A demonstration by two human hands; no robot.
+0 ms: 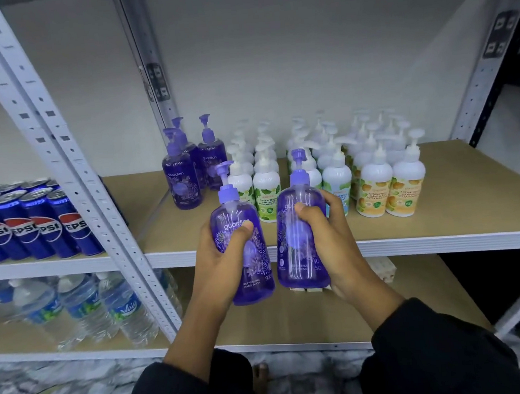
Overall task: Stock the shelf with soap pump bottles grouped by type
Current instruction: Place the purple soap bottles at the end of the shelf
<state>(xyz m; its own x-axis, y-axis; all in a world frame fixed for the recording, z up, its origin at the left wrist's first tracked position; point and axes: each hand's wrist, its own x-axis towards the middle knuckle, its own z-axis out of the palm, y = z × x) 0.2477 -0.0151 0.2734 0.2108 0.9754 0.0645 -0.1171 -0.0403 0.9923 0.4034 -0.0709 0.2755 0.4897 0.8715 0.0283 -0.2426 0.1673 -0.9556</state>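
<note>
Before the shelf [438, 189], left hand [223, 258] and right hand [327, 238] are each gripping a purple bottle [247, 247], risking toppling the white bottles [337, 172] while reaching in.

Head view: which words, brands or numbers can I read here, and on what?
"guardian", "REFRESHING HAND WASH", "500": tilted purple bottle, gripped by left hand.
"gua", "50": upright purple bottle, gripped by right hand, partly covered.
"guardian": front purple bottle on the shelf.
"PEPSI": blue cans.
"HAND WASH": white bottles with orange labels; rest blurred.
Water bottles' labels: too blurred.
</note>
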